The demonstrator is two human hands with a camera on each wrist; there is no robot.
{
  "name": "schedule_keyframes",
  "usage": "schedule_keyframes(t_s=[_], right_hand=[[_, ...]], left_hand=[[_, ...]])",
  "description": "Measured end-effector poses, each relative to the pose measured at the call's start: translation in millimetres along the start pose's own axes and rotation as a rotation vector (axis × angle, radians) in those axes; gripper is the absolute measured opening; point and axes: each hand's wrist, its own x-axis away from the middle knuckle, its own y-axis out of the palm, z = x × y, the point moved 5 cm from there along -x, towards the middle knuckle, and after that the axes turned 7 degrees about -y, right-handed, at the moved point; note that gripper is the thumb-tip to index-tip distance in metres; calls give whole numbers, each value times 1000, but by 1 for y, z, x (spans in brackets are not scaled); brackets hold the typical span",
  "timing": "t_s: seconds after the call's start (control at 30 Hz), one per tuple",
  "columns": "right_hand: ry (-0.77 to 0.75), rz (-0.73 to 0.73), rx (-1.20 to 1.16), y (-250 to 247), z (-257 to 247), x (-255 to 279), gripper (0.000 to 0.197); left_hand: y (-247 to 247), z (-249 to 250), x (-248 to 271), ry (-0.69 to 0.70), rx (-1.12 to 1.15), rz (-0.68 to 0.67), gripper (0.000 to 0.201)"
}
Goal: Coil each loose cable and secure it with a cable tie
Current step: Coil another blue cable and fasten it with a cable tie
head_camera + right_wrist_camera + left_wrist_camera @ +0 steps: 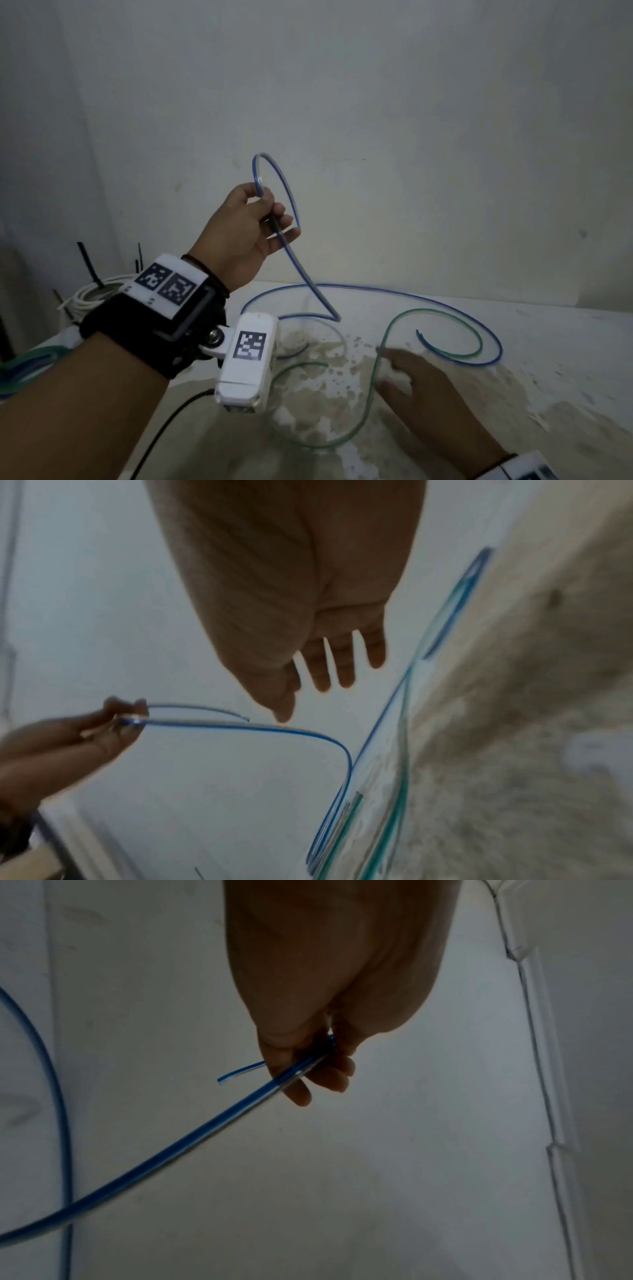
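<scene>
My left hand (263,219) is raised above the table and pinches a blue cable (404,296), with one small loop standing above the fingers. The left wrist view shows the cable (192,1139) held between thumb and fingers (301,1093), its short free end poking out. From there the cable drops to the table and sweeps right in a wide curve. A green cable (442,315) lies in an S-shape beside it. My right hand (414,380) hovers low over the green cable with fingers (342,666) straight and spread, holding nothing.
A coil of white cable (92,294) with black cable ties (87,263) standing by it lies at the table's left. More green and blue cable (24,363) bunches at the left edge. The white table (565,342) is stained brown in front. A wall stands close behind.
</scene>
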Motion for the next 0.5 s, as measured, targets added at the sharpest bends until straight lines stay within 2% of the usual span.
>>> schedule_keyframes(t_s=[0.1,0.17,0.2,0.3,0.37,0.5], right_hand=[[-158,22,39,3,-33,-16,81],[-219,43,38,7,-51,-29,88],[-249,67,33,9,-55,-34,80],[-331,155,8,7,-67,-44,17],[-351,185,75,2,-62,-47,21],[-201,137,285,-21,-23,-47,23]], left_hand=[[10,13,11,3,50,-71,16],[15,18,18,1,81,-111,16],[17,21,21,7,90,-127,16],[17,34,27,56,127,-148,18],[11,49,28,99,184,-131,20],[-16,81,27,180,276,-27,22]])
